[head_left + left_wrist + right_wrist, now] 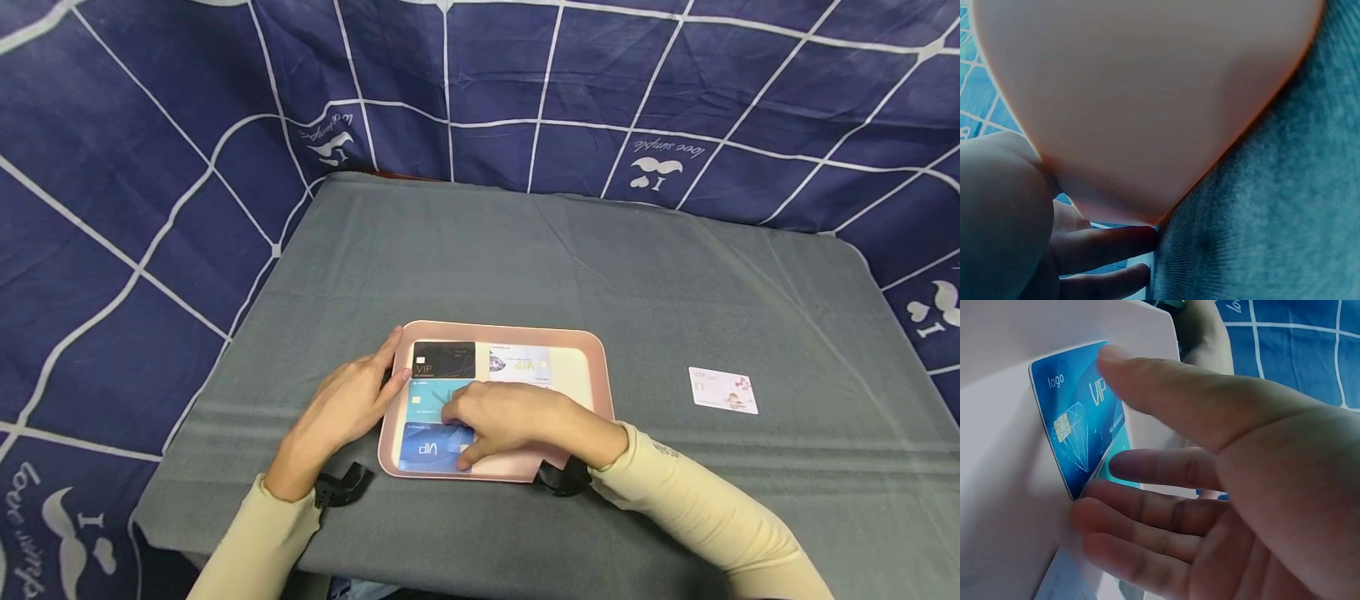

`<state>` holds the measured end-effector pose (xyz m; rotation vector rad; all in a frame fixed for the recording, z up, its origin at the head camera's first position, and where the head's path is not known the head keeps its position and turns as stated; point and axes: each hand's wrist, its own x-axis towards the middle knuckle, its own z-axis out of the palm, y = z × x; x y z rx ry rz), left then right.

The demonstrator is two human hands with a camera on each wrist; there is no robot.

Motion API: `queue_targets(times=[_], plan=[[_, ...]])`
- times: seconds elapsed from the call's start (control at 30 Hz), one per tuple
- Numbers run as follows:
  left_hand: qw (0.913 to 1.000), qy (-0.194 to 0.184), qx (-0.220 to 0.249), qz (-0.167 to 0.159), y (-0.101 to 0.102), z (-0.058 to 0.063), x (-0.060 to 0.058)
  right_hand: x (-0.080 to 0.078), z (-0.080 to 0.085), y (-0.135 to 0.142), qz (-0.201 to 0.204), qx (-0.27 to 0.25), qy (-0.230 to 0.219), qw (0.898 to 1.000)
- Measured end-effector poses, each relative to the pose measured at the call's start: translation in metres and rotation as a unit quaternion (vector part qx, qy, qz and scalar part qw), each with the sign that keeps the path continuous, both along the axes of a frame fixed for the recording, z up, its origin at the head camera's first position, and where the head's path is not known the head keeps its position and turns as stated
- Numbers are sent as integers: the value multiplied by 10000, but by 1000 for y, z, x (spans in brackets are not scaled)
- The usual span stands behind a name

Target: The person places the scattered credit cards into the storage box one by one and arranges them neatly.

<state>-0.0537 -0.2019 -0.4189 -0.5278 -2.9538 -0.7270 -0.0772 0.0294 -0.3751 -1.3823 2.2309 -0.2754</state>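
A pink tray point(495, 327) with a pale inside holds several VIP cards. My left hand point(351, 400) grips its left rim, thumb over the edge and fingers along the outside. My right hand point(517, 412) reaches into the tray over a dark blue card point(429, 448) at the front left. In the right wrist view the thumb touches one corner of this blue card point(1072, 406), while the fingertips point(1088, 515) lie near another. Behind it lie a light blue card point(427, 398), partly hidden by my fingers, and a black card point(444, 360). A white card point(521, 364) lies right of the black one.
A pale pink card point(723, 390) lies on the grey cloth point(645, 292) to the right of the tray. Blue curtains point(495, 75) with white lines hang behind and beside the table. Black wrist straps point(343, 487) are on both forearms.
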Motion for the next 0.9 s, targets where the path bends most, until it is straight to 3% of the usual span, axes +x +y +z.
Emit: queue_targets(times=[0.3, 0.53, 0.77, 0.9], plan=[[10000, 5, -18, -7, 1, 0, -1, -6, 7, 17, -161, -580, -18, 9982], [10000, 4, -18, 6, 1, -2, 0, -7, 7, 36, -555, -826, -135, 9949], [10000, -28, -7, 12, 0, -1, 0, -7, 10, 50, -915, -1170, -369, 9882], [10000, -3, -12, 1, 0, 0, 0, -7, 11, 58, -967, -1443, -279, 9844]])
